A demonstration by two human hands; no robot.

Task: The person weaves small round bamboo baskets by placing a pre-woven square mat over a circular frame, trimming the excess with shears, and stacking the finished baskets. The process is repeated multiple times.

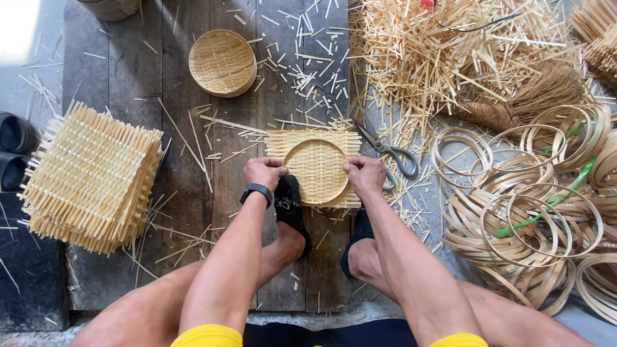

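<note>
Bare knees and forearms lowest in view, black-socked feet [292, 209] planted on dark wooden planks [138, 83]. Left hand [263, 172], black watch [256, 191] at wrist, clenched on left edge of bamboo ring [316, 170]; right hand [364, 176] gripping right edge of same ring. Ring pressed down onto square woven bamboo mat [315, 142], mat lying flat on planks just ahead of feet. Scissors [387, 153] just right of mat, near right hand. Stack of woven mats [93, 177] well apart at left. Finished round baskets [222, 62] farther up planks. Heap of bamboo hoops [533, 212] at right, loose splints [418, 51] beyond, brush [527, 99] among them.
</note>
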